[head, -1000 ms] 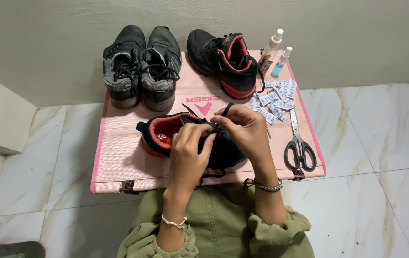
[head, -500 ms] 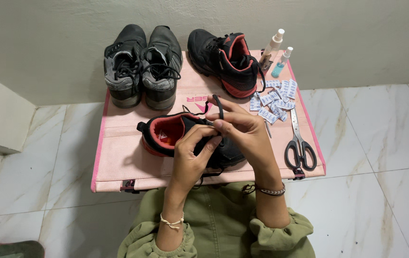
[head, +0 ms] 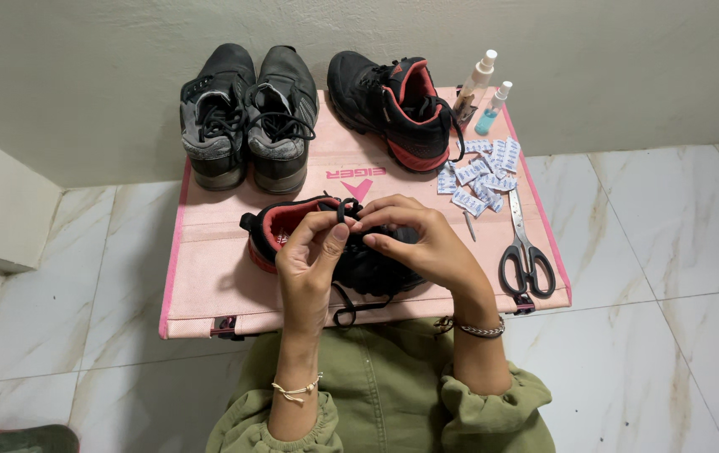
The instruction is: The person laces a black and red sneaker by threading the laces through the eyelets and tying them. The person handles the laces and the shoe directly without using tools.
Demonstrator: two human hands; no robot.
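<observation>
Far left on the pink table (head: 208,277) sits a grey pair (head: 246,117) of shoes, side by side, toes toward the wall, laces in and loose on top. Nothing is touching them.

Moving in, the action: a black shoe (head: 292,228) with red lining lies on the table right in front of the person, heel to the left, partly hidden under both hands. The left hand (head: 313,256) is curled nearly closed, thumb and forefinger pinching the black lace (head: 344,205) just above the shoe's opening. The right hand (head: 418,239) meets it fingertip to fingertip, also pinched tight on the same lace, the other fingers folded over the shoe's front. A loop of lace pokes up between the two hands, and another length trails off the near table edge toward the green lap.

My read: lacing is mid-way. The lace is in hand and worked at the upper eyelets, but no finished bow shows, and how many eyelets are threaded I cannot tell, since the hands cover them.

Right of that, the matching black-and-red shoe (head: 397,105) stands at the back, laces loose. Then two spray bottles (head: 484,94), a scatter of small white sachets (head: 479,176), and black scissors (head: 526,247) lying closed near the right edge, all untouched.
</observation>
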